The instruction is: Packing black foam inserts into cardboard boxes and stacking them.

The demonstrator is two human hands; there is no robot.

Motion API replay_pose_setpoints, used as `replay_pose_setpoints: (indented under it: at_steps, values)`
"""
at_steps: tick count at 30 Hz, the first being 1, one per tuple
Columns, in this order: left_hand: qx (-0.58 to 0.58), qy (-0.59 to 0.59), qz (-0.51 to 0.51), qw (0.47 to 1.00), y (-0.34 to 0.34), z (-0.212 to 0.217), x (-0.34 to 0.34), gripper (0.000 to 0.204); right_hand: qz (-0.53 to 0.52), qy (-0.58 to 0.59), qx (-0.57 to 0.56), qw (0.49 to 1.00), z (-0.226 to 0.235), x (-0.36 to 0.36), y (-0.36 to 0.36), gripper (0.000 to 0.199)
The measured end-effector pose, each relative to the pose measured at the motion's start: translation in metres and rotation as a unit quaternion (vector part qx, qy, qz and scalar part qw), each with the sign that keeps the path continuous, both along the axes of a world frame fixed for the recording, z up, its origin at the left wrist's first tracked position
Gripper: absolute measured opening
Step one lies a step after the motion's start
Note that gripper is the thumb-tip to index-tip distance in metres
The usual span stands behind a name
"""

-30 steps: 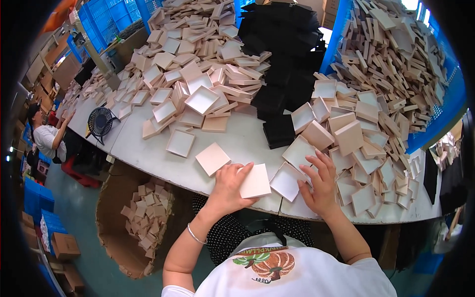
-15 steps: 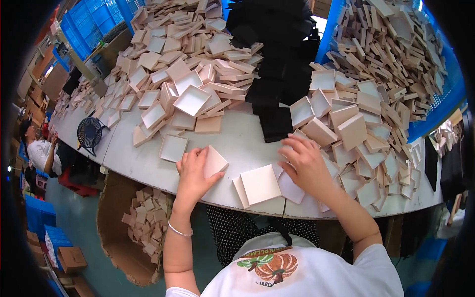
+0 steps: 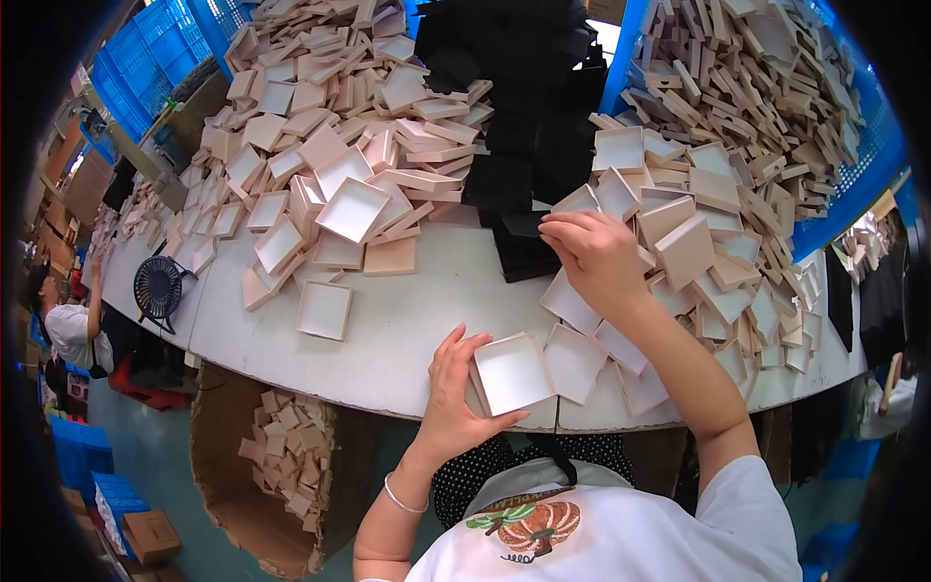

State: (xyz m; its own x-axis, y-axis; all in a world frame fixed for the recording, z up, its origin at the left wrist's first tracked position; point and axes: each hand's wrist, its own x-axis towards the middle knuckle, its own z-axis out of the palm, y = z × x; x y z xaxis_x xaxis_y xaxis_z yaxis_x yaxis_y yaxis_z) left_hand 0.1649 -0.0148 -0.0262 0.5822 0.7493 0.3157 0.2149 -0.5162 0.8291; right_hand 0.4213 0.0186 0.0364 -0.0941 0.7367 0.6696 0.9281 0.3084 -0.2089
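an open, shallow white-lined box tray (image 3: 512, 371) is held at the near edge of the table (image 3: 427, 291) by the left hand (image 3: 456, 393), its fingers closed around the tray's left side. the right hand (image 3: 593, 254) is extended to the stack of black inserts (image 3: 529, 145), fingers pinched on a black piece at the stack's near edge. the tray is seen empty, so filling is judged not yet done. large heaps of pale box parts (image 3: 330, 145) remain on both sides; a cardboard carton (image 3: 276, 466) below the table is partly filled, so much work is judged left.
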Motion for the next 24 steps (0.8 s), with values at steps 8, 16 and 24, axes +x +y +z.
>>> replay_pose_setpoints:
  at_steps: [8, 16, 24]
  values:
    - [0.011, 0.065, 0.017, 0.998, 0.001, -0.004, 0.002, 0.095, 0.178, -0.080, -0.141, 0.971, 0.013, -0.055, -0.131, 0.032]
    - [-0.022, 0.054, 0.007, 0.998, 0.002, -0.004, 0.001, 0.095, 0.200, 0.024, -0.183, 0.962, -0.027, -0.055, -0.114, 0.030]
    - [-0.076, -0.080, -0.026, 0.994, -0.004, 0.004, -0.004, 0.105, 0.038, -0.039, -0.219, 0.974, -0.021, -0.029, -0.148, 0.035]
